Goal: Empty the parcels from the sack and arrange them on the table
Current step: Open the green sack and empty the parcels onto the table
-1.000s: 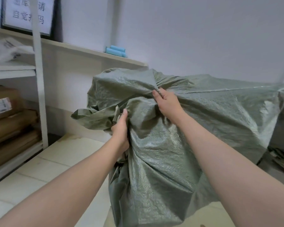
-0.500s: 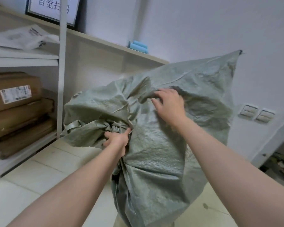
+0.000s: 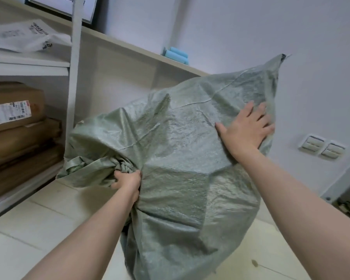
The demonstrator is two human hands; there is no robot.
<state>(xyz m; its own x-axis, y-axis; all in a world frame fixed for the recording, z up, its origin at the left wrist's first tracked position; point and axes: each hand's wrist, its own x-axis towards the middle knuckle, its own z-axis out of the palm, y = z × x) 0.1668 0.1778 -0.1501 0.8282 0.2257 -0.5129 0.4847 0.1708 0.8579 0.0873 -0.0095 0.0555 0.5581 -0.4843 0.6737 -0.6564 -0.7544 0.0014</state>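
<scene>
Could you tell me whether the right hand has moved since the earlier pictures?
Yes: the right hand slid rightward along the sack, nearer the wall switches.

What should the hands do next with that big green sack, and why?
Probably the right hand should curl its fingers round the top corner of the sack. It lies flat and open on the fabric there, while the left hand grips the bunched end. The sack looks full and closed, so a firm hold at both ends would likely help tip it.

The left hand (image 3: 127,179) and right hand (image 3: 245,132) are bare, as are the left forearm (image 3: 79,239) and right forearm (image 3: 301,199).
</scene>
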